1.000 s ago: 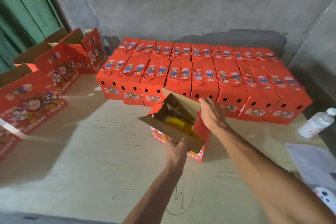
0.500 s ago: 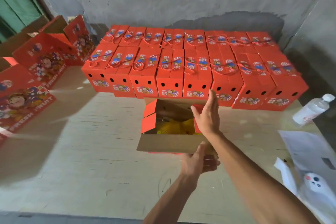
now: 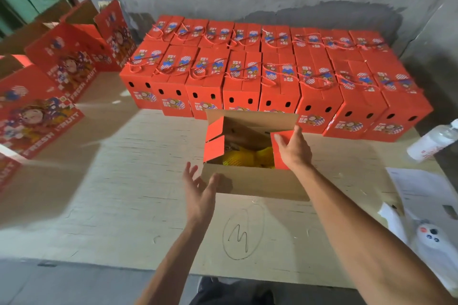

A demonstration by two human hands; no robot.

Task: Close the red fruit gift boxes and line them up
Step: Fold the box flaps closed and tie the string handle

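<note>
An open red fruit gift box stands in the middle of the wooden table, its brown cardboard flaps spread. Yellow netted fruit shows inside. My right hand rests with straight fingers on the box's right red side flap. My left hand hovers with spread fingers at the near-left corner of the box, holding nothing. Two rows of closed red boxes with cord handles stand side by side behind it.
Several open red boxes stand at the left side of the table. A white plastic bottle lies at the right edge, with papers and a white bag near it. A concrete wall runs behind the rows.
The open box has been set squarely in front of the rows. My left hand has let go of the near flap and opened. My right hand has settled onto the right side flap.
</note>
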